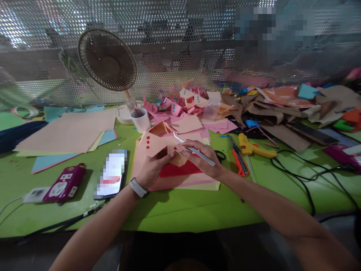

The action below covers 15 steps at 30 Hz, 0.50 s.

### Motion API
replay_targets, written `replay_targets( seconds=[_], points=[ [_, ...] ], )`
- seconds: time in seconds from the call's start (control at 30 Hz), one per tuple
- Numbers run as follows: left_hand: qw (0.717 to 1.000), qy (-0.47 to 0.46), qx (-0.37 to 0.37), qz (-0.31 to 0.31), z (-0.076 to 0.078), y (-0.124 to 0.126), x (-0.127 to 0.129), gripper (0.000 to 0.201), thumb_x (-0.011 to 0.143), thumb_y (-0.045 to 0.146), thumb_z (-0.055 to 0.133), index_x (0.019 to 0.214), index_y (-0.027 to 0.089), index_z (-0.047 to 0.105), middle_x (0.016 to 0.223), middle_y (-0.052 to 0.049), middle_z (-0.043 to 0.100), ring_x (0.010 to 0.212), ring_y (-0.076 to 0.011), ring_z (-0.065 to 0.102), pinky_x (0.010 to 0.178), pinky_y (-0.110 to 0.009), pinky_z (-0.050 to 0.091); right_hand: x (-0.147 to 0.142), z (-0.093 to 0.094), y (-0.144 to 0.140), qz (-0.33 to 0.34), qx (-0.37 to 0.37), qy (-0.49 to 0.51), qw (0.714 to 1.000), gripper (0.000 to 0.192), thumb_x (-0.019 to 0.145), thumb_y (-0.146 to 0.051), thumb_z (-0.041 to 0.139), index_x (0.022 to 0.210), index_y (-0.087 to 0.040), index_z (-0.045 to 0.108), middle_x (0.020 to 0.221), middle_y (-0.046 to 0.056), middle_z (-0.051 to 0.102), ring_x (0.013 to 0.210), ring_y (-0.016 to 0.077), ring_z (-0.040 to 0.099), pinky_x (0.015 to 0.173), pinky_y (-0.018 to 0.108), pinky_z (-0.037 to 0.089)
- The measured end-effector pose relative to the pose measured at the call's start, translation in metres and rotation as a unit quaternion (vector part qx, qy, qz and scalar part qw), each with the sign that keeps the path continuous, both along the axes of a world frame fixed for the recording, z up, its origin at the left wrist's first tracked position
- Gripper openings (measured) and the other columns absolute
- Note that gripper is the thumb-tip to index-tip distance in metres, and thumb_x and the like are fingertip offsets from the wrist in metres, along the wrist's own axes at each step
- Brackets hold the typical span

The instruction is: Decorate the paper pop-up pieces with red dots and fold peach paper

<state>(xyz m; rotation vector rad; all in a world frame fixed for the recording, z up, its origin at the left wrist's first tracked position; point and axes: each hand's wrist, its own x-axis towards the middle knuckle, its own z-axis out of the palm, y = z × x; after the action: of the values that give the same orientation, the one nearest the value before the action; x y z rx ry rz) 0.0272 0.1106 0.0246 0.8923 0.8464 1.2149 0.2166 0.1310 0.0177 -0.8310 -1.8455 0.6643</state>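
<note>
A lime-green counter (180, 214) fronts a perforated metal screen (175, 22); left hand (152, 170) grips a folded peach paper piece (158, 145); right hand (203, 158) grips slim metal tweezers (197, 151).

A green bench (180, 214) carries everything. At its left lie large sheets of paper (70, 133), and nearer, a purple power strip (66, 184) and a phone (111, 174). A stack of pink sheets (175, 177) sits in the middle, with a white cup (140, 119) and a heap of folded paper pieces (186, 103) farther back. To the right lie an orange cutter (238, 158), a yellow glue gun (254, 147) and black cables (304, 180).
</note>
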Motion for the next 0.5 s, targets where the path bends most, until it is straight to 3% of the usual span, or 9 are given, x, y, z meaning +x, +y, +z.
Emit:
replay_targets(
  seconds=[0.5],
  points=[
    [0.999,-0.033,-0.003,0.025,-0.0011,0.0007,0.0001,0.033,0.064,0.019,0.086,0.094,0.017,0.071,0.088,-0.002,0.071,0.084,-0.0149,0.065,0.08,-0.026,0.052,0.0009,0.0,0.0007,0.003,-0.021,0.007,1.0,0.021,0.091,-0.034,0.062,0.109,-0.027,0.069,0.111,0.004,0.072,0.1,0.0188,0.069,0.087,0.032,0.055]
  ],
)
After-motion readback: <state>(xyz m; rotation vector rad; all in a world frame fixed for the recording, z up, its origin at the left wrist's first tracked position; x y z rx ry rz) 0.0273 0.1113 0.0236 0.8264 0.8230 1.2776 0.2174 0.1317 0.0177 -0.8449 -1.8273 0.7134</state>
